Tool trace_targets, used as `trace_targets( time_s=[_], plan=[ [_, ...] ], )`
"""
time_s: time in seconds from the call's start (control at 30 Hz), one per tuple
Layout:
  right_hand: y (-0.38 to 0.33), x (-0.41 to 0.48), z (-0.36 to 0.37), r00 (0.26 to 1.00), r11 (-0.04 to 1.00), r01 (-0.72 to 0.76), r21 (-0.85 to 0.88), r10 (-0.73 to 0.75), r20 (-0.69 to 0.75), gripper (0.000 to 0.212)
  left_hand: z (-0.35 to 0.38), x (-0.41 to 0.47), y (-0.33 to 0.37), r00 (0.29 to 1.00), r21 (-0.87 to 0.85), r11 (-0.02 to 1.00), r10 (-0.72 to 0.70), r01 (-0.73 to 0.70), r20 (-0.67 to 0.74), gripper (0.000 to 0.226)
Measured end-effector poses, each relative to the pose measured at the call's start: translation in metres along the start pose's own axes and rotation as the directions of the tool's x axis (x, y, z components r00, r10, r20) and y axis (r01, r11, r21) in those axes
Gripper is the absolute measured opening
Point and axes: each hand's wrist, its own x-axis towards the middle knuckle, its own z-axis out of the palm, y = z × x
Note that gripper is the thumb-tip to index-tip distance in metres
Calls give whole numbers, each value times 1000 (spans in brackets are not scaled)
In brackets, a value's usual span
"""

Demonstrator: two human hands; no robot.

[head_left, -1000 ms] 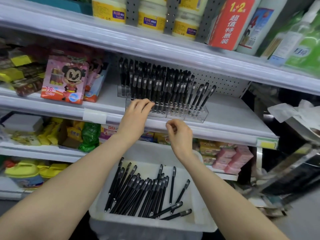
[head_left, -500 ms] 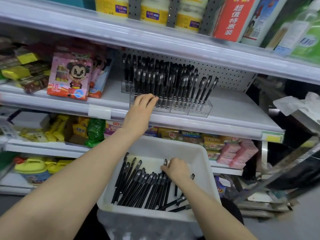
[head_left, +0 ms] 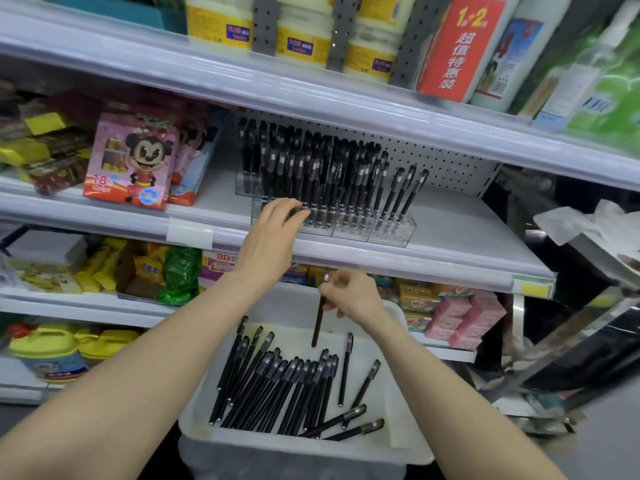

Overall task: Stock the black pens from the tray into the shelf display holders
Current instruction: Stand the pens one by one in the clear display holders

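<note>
A white tray [head_left: 398, 403] below me holds several loose black pens [head_left: 277, 386]. My right hand [head_left: 349, 296] pinches one black pen [head_left: 318, 320] by its top, and the pen hangs upright above the tray. On the middle shelf stand clear display holders [head_left: 388, 230], packed with upright black pens [head_left: 322, 174] on the left, with only three pens in the rightmost section. My left hand [head_left: 273, 230] rests on the left front edge of the holders, fingers bent over the rim.
Pink crayon boxes [head_left: 131, 161] stand left of the holders on the same shelf. White bare shelf [head_left: 460, 233] lies right of the holders. Bottles and jars fill the shelf above, snack packs the shelf below. A metal cart with white paper [head_left: 588, 223] stands at the right.
My right hand dropped from the shelf edge into the tray, took one pen and has lifted it above the tray. My left hand stayed at the holders.
</note>
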Motion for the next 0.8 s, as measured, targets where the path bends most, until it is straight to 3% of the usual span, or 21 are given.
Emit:
trace_targets(
  time_s=[0.2, 0.43, 0.57, 0.8],
  plan=[
    [-54, 7, -60, 921, 954, 295, 57, -268, -282, 4, 2, -17, 7, 999, 37, 999, -30, 28, 36, 70],
    [-77, 29, -93, 770, 882, 435, 182, -259, -583, 6, 4, 3, 12, 998, 97, 993, 60, -59, -5, 72],
    [-79, 42, -93, 742, 888, 431, 161, -247, -624, 1, 7, 12, 15, 999, 104, 994, 41, -42, 17, 71],
    [-79, 55, -88, 750, 915, 403, -2, -331, -573, 7, 10, 16, 15, 1000, 106, 994, 25, -26, 10, 65]
  ],
)
